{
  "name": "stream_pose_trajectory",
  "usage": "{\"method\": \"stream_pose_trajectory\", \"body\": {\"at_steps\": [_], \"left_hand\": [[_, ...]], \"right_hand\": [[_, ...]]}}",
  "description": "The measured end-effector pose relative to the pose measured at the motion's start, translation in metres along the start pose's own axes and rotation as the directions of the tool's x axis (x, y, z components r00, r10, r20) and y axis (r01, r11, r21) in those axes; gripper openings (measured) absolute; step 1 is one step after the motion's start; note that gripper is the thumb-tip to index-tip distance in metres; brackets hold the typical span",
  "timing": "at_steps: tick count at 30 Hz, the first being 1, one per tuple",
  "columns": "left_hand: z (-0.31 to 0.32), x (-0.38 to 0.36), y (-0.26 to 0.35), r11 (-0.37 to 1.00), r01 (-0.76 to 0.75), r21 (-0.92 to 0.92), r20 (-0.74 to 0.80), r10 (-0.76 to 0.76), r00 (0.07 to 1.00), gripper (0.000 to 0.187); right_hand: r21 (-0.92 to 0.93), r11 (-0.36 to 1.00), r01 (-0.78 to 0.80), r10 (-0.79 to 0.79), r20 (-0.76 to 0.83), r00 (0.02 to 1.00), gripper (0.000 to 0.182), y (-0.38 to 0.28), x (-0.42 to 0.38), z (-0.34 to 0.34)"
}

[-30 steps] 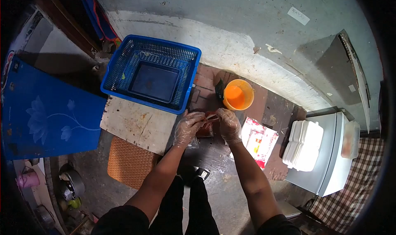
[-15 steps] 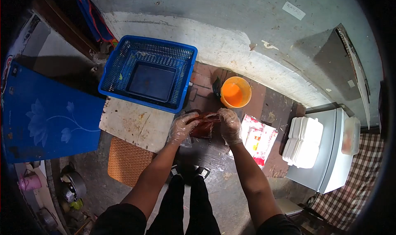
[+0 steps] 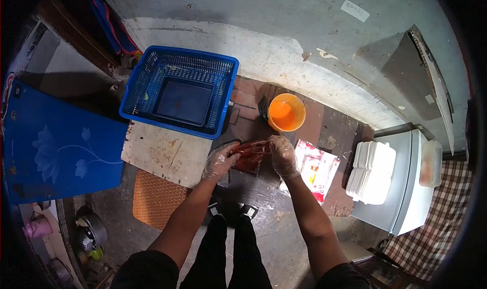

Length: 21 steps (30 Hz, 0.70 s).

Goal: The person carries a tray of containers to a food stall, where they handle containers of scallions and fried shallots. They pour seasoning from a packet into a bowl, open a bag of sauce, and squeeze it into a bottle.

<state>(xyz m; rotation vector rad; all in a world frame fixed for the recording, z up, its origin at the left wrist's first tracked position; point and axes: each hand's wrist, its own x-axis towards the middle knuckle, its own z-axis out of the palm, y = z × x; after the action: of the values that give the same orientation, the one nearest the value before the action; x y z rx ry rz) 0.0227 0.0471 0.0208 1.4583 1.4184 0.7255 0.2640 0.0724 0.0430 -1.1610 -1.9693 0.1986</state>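
Both my hands wear thin clear plastic gloves and meet over a dark reddish-brown lump (image 3: 252, 156) that looks like a bagged piece of food. My left hand (image 3: 219, 161) grips its left end and my right hand (image 3: 283, 156) grips its right end, low over the dark floor. An orange plastic cup (image 3: 286, 113) stands just beyond the hands. What the lump is exactly I cannot tell.
A blue plastic basket (image 3: 178, 90) sits at the back left beside a stained white cutting board (image 3: 165, 153) and a brown mat (image 3: 156, 198). A red-and-white printed bag (image 3: 317, 169) lies right of my hands. Stacked white foam boxes (image 3: 371, 172) rest on a white cooler (image 3: 413, 182).
My left hand has slid down and left along the reddish lump, and the lump now lies stretched out wider between both hands. The view has shifted slightly.
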Motion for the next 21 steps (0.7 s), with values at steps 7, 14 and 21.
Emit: {"method": "stream_pose_trajectory", "body": {"at_steps": [7, 14, 21], "left_hand": [[0.010, 0.002, -0.017, 0.996, -0.084, 0.031, -0.037, 0.085, 0.996, 0.042], [-0.005, -0.003, 0.019, 0.970, -0.016, 0.242, 0.070, -0.001, 0.998, 0.041], [0.001, -0.008, -0.009, 0.858, -0.087, 0.506, 0.172, -0.002, 0.985, 0.052]], "right_hand": [[0.031, 0.989, -0.148, 0.140, 0.173, 0.975, 0.011, -0.003, 0.004, -0.009], [-0.098, 0.993, -0.073, 0.087, 0.154, 0.984, 0.007, -0.007, 0.010, -0.019], [-0.024, 0.999, -0.033, 0.032, -0.004, 0.999, 0.009, -0.006, -0.008, -0.030]]}}
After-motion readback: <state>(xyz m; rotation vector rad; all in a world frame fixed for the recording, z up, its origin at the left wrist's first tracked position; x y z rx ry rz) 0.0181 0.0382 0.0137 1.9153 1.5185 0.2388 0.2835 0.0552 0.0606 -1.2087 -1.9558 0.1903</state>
